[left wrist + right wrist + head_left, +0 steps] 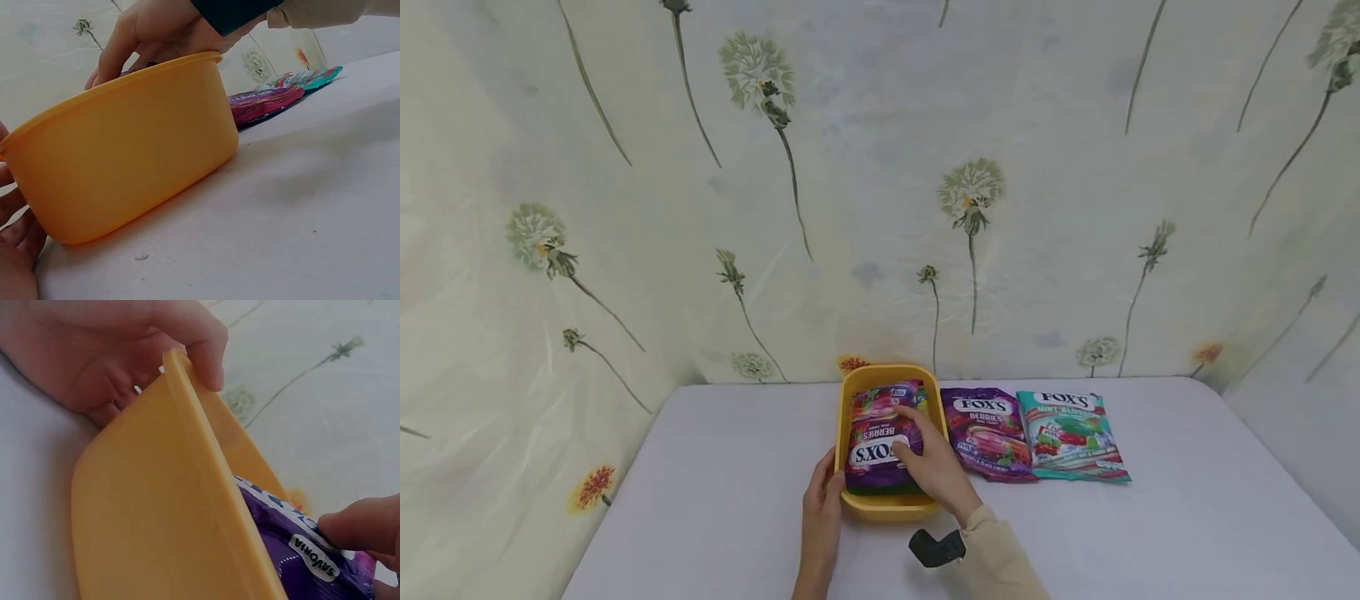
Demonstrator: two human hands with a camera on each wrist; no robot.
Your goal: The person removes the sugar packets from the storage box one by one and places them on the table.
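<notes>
A yellow plastic tub (891, 510) stands upright on the table. My left hand (823, 508) holds its left side; in the right wrist view the left thumb (209, 362) hooks over the rim with the other fingers outside. Inside the tub lies a purple Fox's Berries candy bag (872, 475), its lettering upside down in the head view. My right hand (940, 471) reaches over the tub's right side and grips this bag, the right thumb (356, 525) against the wrapper. Parts of other candy packaging show under and behind it. The right fingertips are partly hidden.
Right of the tub lies another purple Fox's Berries bag (988, 433), and beside it a teal Fox's mint candy bag (1075, 437). The white tabletop (730, 492) meets a dandelion-patterned curtain (865, 208) at the back. A black strap (936, 548) sits at my right wrist.
</notes>
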